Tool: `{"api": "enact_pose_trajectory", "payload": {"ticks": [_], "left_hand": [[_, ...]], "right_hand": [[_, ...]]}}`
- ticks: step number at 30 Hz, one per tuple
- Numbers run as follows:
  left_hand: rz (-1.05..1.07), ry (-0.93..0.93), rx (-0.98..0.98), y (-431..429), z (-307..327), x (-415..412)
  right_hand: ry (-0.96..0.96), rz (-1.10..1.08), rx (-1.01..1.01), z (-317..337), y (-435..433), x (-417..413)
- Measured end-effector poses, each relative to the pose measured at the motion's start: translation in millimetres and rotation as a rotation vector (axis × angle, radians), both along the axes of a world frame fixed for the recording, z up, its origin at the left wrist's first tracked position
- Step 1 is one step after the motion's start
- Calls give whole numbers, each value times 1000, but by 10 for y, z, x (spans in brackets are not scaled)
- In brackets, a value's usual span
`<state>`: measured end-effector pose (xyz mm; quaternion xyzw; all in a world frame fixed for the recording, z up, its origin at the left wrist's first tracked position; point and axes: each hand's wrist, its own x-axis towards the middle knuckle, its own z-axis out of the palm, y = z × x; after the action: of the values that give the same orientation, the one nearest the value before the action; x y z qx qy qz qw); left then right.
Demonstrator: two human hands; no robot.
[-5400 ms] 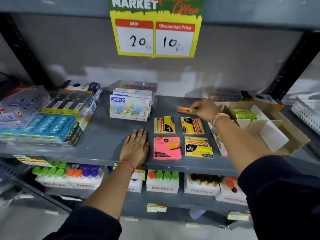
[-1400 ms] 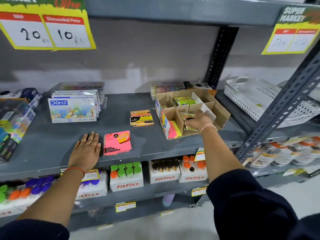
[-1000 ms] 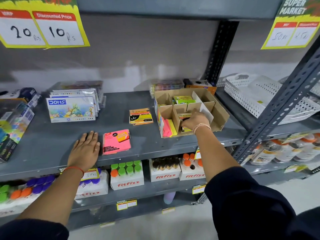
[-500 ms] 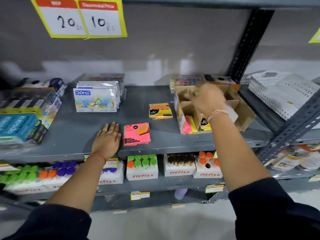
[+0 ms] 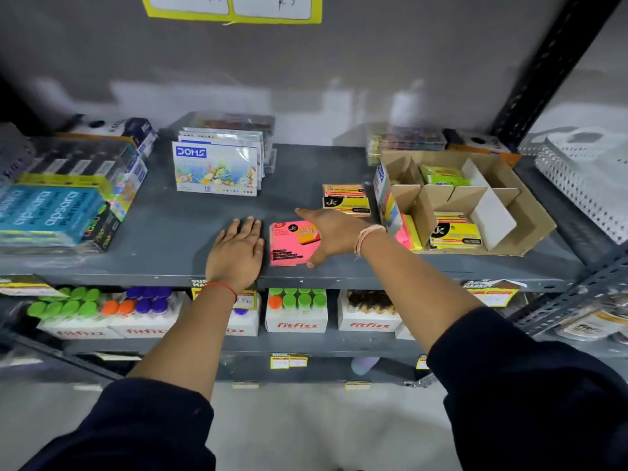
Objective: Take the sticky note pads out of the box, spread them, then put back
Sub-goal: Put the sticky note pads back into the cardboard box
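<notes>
While flat on the shelf (image 5: pixel 170 232), left hand (image 5: pixel 236 251) open; right hand (image 5: pixel 334 232) spread over pink pad (image 5: pixel 289 248), box (image 5: pixel 530 212) alongside.

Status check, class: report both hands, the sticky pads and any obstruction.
Left hand flat on grey shelf, empty. Right hand open over pink sticky pad. Nothing blocking the divided cardboard box.

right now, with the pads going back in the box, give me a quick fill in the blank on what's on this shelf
1. The right hand reaches over the ____ sticky note pad.
2. The left hand lies ____ on the shelf.
3. The cardboard box sits to the ____ of the yellow and orange pads.
4. The packs standing at the back read ____.

Missing words: pink; flat; right; DOMS
</notes>
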<state>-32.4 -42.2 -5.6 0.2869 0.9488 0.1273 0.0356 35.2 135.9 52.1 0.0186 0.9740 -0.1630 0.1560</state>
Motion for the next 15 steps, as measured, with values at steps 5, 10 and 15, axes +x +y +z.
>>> {"api": "enact_pose_trajectory", "payload": {"ticks": [5, 10, 15], "left_hand": [[-4, -3, -13, 2, 11, 18], [-25, -60, -41, -7, 43, 23], [-17, -77, 3, 24, 87, 44]], "right_hand": [[125, -30, 10, -48, -18, 58], [250, -172, -77, -37, -8, 175], [534, -485, -270, 304, 174, 457]]}}
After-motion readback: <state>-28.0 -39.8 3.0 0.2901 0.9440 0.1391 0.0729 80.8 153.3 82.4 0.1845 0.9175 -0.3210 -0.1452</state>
